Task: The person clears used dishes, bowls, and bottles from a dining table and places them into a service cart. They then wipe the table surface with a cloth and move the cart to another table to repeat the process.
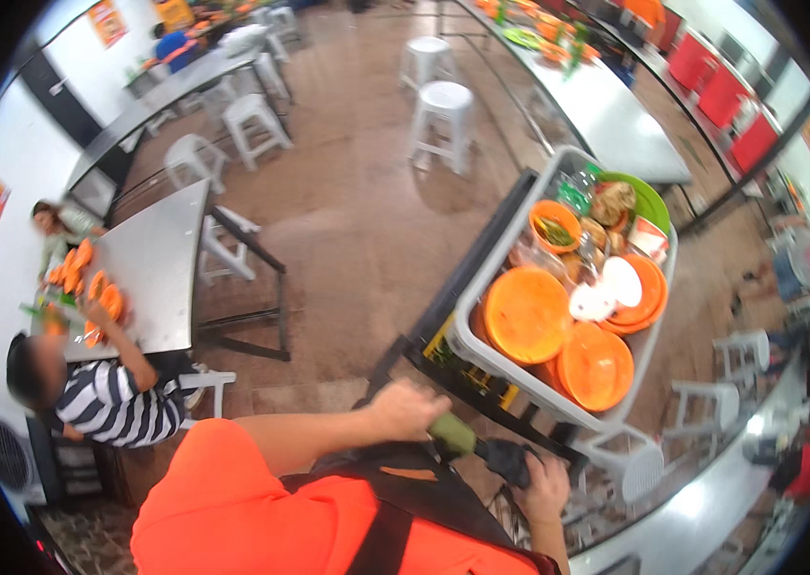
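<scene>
My left hand [408,410] has its fingers curled at the upper end of an olive-green object [452,435]; blur hides whether that is cloth or a container. A bunched dark cloth [509,461] is in my right hand [546,486], close by the near end of a black cart [480,392]. On the cart sits a grey plastic tub [459,334]. Stacked orange bowls [527,314] and more orange dishes [598,366] fill its near end. Farther in are an orange bowl with green scraps [554,227], clear plastic bottles [577,190], white pieces [592,300] and a green plate [641,203].
At left, a person in a striped shirt [121,399] and another person [63,230] sit by a metal table [160,273] with orange dishes. White stools [444,100] stand on the brown floor [347,180]. Another long table [592,108] runs beyond the tub.
</scene>
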{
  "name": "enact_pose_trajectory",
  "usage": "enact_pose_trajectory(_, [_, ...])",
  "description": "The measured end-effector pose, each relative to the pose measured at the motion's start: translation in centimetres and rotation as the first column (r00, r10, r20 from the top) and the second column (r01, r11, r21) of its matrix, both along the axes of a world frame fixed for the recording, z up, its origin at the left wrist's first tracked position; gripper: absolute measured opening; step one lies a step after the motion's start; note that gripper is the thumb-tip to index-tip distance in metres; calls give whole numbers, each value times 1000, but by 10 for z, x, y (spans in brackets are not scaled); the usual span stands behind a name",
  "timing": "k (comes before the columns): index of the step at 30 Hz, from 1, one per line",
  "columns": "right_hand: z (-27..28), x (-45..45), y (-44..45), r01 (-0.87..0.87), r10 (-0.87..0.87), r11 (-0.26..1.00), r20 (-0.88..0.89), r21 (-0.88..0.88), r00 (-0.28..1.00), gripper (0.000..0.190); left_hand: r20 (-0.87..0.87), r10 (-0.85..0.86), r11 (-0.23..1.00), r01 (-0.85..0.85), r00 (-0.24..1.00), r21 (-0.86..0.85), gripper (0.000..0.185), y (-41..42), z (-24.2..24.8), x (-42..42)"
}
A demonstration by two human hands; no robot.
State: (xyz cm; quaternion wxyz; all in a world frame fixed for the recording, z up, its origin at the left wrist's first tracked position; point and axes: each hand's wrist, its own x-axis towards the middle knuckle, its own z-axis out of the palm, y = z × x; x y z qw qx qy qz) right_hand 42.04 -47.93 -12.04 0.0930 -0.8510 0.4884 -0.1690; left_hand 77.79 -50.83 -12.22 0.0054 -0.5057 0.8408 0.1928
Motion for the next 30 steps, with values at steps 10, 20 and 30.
enact_pose_trajectory(10, [-11,-44,-146,-231,219,972,-188,-40,957,52,-153,190,944,-137,970,301,64,-21,11,-43])
enact_pose_trajectory(20, [-10,30,-335,-313,267,945,-331,-93,905,45,-182,403,914,-384,897,133,64,-108,-6,-41])
enact_pose_trajectory(30, [-12,144,-482,-392,347,919,-392,-39,852,32,-177,477,875,-446,861,188,57,-217,-1,34])
